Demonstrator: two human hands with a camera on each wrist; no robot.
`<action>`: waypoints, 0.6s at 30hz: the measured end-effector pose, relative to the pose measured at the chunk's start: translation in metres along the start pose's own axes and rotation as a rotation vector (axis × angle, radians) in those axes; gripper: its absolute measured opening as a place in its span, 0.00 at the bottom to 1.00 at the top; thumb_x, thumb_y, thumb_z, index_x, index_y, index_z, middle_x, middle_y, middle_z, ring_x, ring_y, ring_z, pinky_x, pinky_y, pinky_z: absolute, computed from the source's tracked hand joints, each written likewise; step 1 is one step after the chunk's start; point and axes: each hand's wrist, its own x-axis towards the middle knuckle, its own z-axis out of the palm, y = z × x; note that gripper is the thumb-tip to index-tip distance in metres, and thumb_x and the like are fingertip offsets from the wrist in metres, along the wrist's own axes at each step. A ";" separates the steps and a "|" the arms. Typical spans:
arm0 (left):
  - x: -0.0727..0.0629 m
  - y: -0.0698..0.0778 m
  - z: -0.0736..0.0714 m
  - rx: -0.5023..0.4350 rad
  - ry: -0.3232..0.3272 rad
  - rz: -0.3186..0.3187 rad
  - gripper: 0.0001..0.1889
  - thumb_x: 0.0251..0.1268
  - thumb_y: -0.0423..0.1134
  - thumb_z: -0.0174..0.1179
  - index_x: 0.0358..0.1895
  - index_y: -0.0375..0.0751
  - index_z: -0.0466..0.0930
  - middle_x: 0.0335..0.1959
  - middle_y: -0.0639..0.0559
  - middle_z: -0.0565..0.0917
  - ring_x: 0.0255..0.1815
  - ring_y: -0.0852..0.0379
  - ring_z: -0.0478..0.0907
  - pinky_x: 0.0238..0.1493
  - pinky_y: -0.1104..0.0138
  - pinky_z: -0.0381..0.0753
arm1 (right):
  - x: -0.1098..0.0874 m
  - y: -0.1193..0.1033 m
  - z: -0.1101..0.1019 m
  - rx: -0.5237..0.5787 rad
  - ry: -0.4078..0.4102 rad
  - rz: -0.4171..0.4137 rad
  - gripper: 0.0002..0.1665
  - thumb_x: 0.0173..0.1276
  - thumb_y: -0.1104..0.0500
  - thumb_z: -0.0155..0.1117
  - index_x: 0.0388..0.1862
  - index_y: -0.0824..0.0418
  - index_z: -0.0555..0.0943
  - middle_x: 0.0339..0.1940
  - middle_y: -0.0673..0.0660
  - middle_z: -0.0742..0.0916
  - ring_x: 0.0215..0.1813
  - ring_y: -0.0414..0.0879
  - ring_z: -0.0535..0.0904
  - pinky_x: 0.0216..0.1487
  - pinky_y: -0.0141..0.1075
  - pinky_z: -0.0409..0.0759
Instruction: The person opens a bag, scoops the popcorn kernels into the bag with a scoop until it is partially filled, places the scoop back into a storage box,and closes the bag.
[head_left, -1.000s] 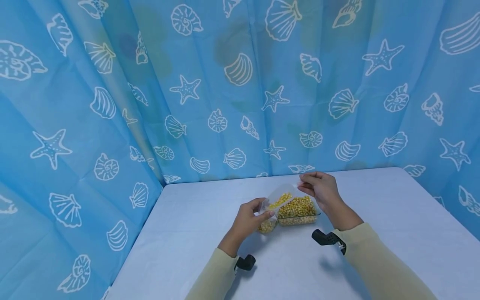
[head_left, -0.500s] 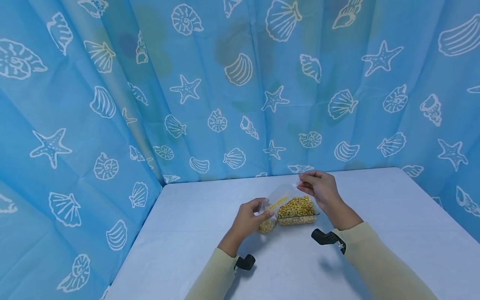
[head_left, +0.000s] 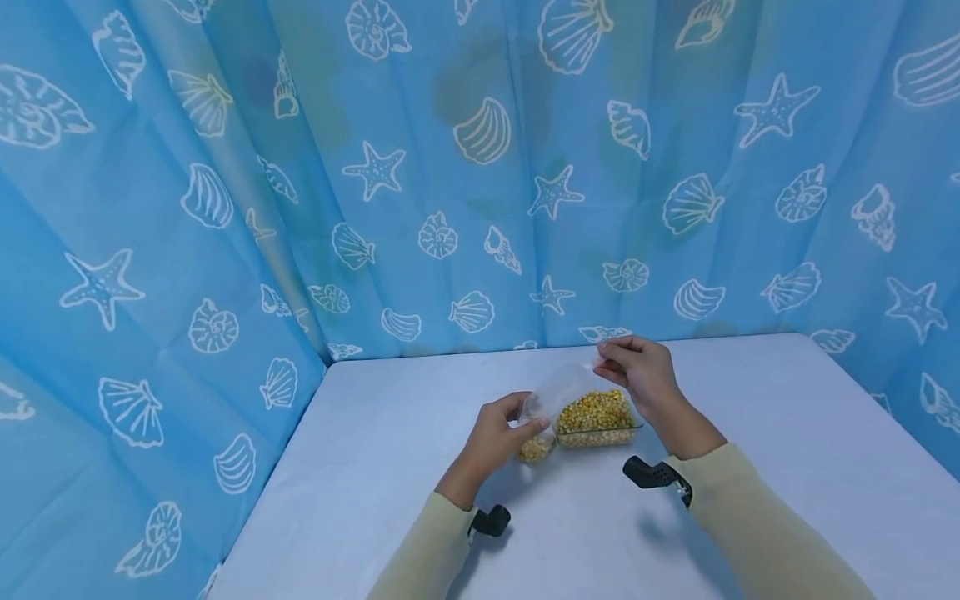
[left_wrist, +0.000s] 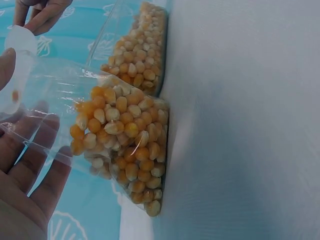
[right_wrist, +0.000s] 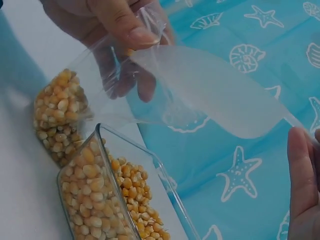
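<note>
My left hand (head_left: 498, 433) holds a clear plastic bag (left_wrist: 55, 80) by its mouth, thumb on one side and fingers on the other. Corn kernels (left_wrist: 125, 135) fill the bag's lower part, which stands on the table. With its fingertips my right hand (head_left: 637, 371) pinches the handle of a translucent white scoop (right_wrist: 215, 92). The scoop tilts down toward my left hand, its tip inside the bag's mouth. A single kernel shows near that tip in the left wrist view. Right beside the bag is a rectangular glass container (right_wrist: 98, 150) heaped with corn kernels (head_left: 596, 411).
A white cloth covers the table (head_left: 390, 467). Behind it hangs a blue curtain (head_left: 420, 283) printed with white shells and starfish, which also runs along the left side. Black wrist cameras (head_left: 491, 522) sit at both sleeves.
Yellow kernels lying on the scoop a second ago have slid off toward the bag; its surface now looks nearly bare. Both hands have stayed almost in place, and the head view has shifted slightly.
</note>
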 end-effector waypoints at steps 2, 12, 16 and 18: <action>0.000 0.000 0.000 0.004 0.004 -0.006 0.28 0.62 0.60 0.63 0.61 0.51 0.78 0.53 0.62 0.81 0.56 0.58 0.77 0.52 0.60 0.78 | -0.001 0.000 0.001 -0.002 -0.022 -0.047 0.21 0.68 0.59 0.67 0.51 0.72 0.75 0.39 0.60 0.84 0.36 0.45 0.85 0.44 0.38 0.82; 0.001 0.000 0.001 0.036 0.015 -0.049 0.30 0.60 0.62 0.64 0.63 0.52 0.77 0.60 0.59 0.78 0.59 0.54 0.75 0.58 0.56 0.74 | -0.009 -0.017 0.012 -0.410 -0.124 -0.382 0.13 0.68 0.55 0.66 0.43 0.65 0.81 0.38 0.62 0.84 0.37 0.49 0.84 0.39 0.36 0.83; 0.001 0.002 0.001 0.027 0.011 -0.073 0.32 0.57 0.61 0.66 0.63 0.52 0.77 0.59 0.60 0.78 0.58 0.54 0.76 0.57 0.56 0.75 | -0.010 -0.021 0.016 -0.451 -0.136 -0.414 0.13 0.69 0.56 0.66 0.44 0.66 0.82 0.38 0.60 0.84 0.37 0.50 0.84 0.39 0.35 0.83; 0.001 0.003 0.002 0.016 0.005 -0.094 0.34 0.55 0.61 0.68 0.64 0.52 0.76 0.59 0.60 0.78 0.57 0.54 0.76 0.56 0.56 0.76 | -0.011 -0.021 0.015 -0.436 -0.127 -0.406 0.14 0.69 0.56 0.66 0.45 0.66 0.81 0.38 0.61 0.84 0.38 0.50 0.84 0.39 0.35 0.83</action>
